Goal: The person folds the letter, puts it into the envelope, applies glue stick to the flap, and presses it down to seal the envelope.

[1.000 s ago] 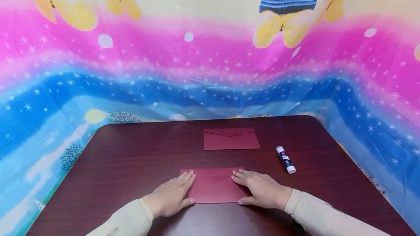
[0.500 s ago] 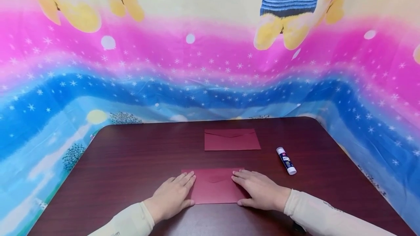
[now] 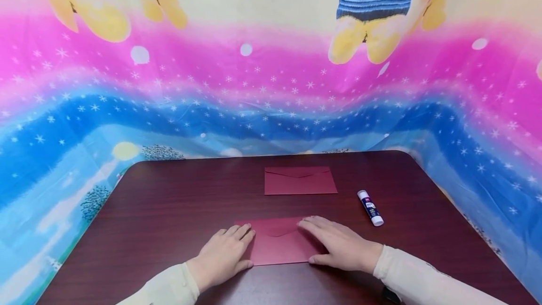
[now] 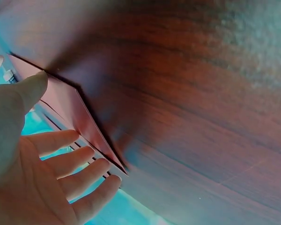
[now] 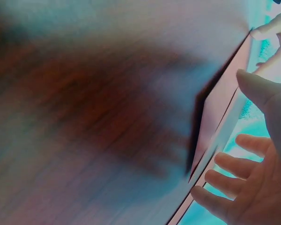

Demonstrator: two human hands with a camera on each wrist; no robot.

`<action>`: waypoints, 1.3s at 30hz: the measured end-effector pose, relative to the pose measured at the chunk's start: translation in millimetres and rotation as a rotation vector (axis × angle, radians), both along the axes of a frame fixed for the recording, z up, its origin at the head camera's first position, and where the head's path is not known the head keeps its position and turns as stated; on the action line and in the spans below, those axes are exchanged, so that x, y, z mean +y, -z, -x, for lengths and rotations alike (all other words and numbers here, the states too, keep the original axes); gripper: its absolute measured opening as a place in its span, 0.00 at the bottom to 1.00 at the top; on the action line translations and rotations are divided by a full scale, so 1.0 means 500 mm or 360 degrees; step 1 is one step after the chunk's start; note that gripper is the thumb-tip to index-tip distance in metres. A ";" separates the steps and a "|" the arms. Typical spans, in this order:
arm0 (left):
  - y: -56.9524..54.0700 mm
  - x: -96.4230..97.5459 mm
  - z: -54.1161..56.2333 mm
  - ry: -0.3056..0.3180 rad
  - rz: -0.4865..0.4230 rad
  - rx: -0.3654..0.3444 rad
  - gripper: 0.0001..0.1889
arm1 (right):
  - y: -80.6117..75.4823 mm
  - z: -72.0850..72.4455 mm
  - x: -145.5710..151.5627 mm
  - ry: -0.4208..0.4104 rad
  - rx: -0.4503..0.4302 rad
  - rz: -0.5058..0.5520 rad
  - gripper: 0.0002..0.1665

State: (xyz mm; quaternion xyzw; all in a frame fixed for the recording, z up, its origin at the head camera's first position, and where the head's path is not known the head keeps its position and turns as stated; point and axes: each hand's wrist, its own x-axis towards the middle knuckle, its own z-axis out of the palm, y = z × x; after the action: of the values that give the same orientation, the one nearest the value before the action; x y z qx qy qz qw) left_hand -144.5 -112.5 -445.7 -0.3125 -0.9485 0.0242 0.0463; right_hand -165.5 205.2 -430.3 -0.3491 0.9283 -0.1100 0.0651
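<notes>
A dark red envelope (image 3: 281, 246) lies on the table in front of me, its pointed flap folded over the far side. My left hand (image 3: 224, 254) rests at its left end, fingers spread and the thumb by the near edge. At the right end is my right hand (image 3: 344, 244), its fingertips by the flap and its thumb near the front edge. In the left wrist view the left thumb (image 4: 35, 89) meets the envelope's edge. The right wrist view shows the right fingers (image 5: 232, 166) loosely spread; whether they press on the paper I cannot tell.
Farther back lies a second red envelope (image 3: 300, 185), flap folded down. A glue stick (image 3: 370, 208) with white ends lies to the right. The dark wooden table (image 3: 169, 201) has rounded far corners, and a patterned cloth (image 3: 271, 84) hangs behind and beside it.
My right hand has shifted slightly, its knuckles now a little more raised over the envelope. The left hand has barely moved. The second envelope and the glue stick stay in place.
</notes>
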 end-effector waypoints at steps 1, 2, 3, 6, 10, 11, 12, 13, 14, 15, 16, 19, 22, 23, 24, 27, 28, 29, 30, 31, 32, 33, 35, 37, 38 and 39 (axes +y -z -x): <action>-0.001 -0.001 -0.002 0.0007 -0.0014 0.0002 0.34 | -0.002 -0.003 0.002 0.0008 -0.0012 -0.0002 0.43; -0.002 -0.001 -0.005 0.0015 -0.0027 0.0003 0.33 | -0.004 -0.006 0.004 0.0011 -0.0021 -0.0007 0.42; -0.003 -0.002 -0.009 0.0024 -0.0037 0.0003 0.33 | -0.004 -0.010 0.006 0.0007 -0.0023 -0.0016 0.41; -0.005 -0.004 -0.022 0.0049 -0.0069 -0.0016 0.33 | -0.003 -0.024 0.013 -0.0019 -0.0031 -0.0059 0.40; -0.004 -0.006 -0.040 0.0091 -0.0055 -0.0045 0.34 | 0.001 -0.041 0.020 -0.0081 -0.0058 -0.0101 0.40; -0.003 -0.007 -0.044 0.0102 -0.0039 -0.0058 0.35 | 0.003 -0.044 0.022 -0.0101 -0.0051 -0.0112 0.40; -0.003 -0.007 -0.049 0.0115 -0.0022 -0.0067 0.36 | 0.004 -0.047 0.023 -0.0117 -0.0043 -0.0120 0.41; -0.002 -0.008 -0.052 0.0126 -0.0001 -0.0076 0.36 | 0.005 -0.049 0.024 -0.0136 -0.0024 -0.0134 0.41; -0.001 -0.008 -0.054 0.0135 0.0019 -0.0084 0.37 | 0.007 -0.051 0.025 -0.0153 -0.0001 -0.0145 0.41; 0.000 -0.009 -0.056 0.0144 0.0035 -0.0085 0.37 | 0.010 -0.052 0.026 -0.0169 0.0024 -0.0156 0.41; 0.002 -0.010 -0.057 0.0153 0.0046 -0.0080 0.38 | 0.012 -0.054 0.027 -0.0186 0.0049 -0.0165 0.41; 0.004 -0.013 -0.059 0.0170 0.0049 -0.0064 0.38 | 0.016 -0.056 0.026 -0.0217 0.0084 -0.0185 0.40; 0.006 -0.017 -0.060 0.0155 0.0054 -0.0092 0.38 | 0.016 -0.056 0.022 -0.0227 0.0071 -0.0191 0.39; 0.005 -0.017 -0.061 0.0144 0.0057 -0.0112 0.38 | 0.015 -0.056 0.020 -0.0231 0.0066 -0.0193 0.39; 0.005 -0.019 -0.061 0.0129 0.0063 -0.0133 0.39 | 0.013 -0.056 0.017 -0.0234 0.0058 -0.0195 0.39; 0.005 -0.024 -0.060 0.0082 0.0067 -0.0176 0.39 | 0.010 -0.051 0.005 -0.0245 0.0030 -0.0197 0.39; 0.005 -0.027 -0.060 0.0070 0.0062 -0.0181 0.39 | 0.010 -0.050 0.001 -0.0247 0.0020 -0.0199 0.39; 0.004 -0.030 -0.060 0.0059 0.0055 -0.0185 0.38 | 0.009 -0.048 -0.004 -0.0248 0.0010 -0.0202 0.39; 0.004 -0.033 -0.059 0.0049 0.0047 -0.0184 0.38 | 0.009 -0.046 -0.009 -0.0247 -0.0008 -0.0203 0.39; 0.004 -0.037 -0.058 0.0041 0.0039 -0.0181 0.38 | 0.008 -0.044 -0.014 -0.0243 -0.0026 -0.0204 0.39; 0.004 -0.040 -0.057 0.0037 0.0030 -0.0177 0.38 | 0.008 -0.042 -0.020 -0.0240 -0.0039 -0.0205 0.39; 0.004 -0.045 -0.056 0.0030 0.0023 -0.0175 0.38 | 0.008 -0.040 -0.025 -0.0238 -0.0054 -0.0208 0.39; 0.005 -0.054 -0.052 0.0019 0.0003 -0.0170 0.38 | 0.008 -0.036 -0.036 -0.0243 -0.0067 -0.0210 0.39; 0.005 -0.063 -0.048 0.0002 -0.0018 -0.0169 0.38 | 0.008 -0.031 -0.048 -0.0251 -0.0055 -0.0220 0.39; 0.005 -0.067 -0.046 -0.0009 -0.0028 -0.0169 0.38 | 0.009 -0.028 -0.054 -0.0260 -0.0039 -0.0226 0.39; 0.004 -0.071 -0.043 -0.0023 -0.0039 -0.0173 0.38 | 0.009 -0.025 -0.060 -0.0267 -0.0027 -0.0233 0.39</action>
State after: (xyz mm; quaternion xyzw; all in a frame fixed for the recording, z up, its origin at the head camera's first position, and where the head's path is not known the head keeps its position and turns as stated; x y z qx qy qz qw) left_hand -122.7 -147.9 -447.8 -0.3061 -0.9520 -0.0041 -0.0017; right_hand -153.2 174.9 -434.9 -0.4190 0.9008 -0.0389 0.1074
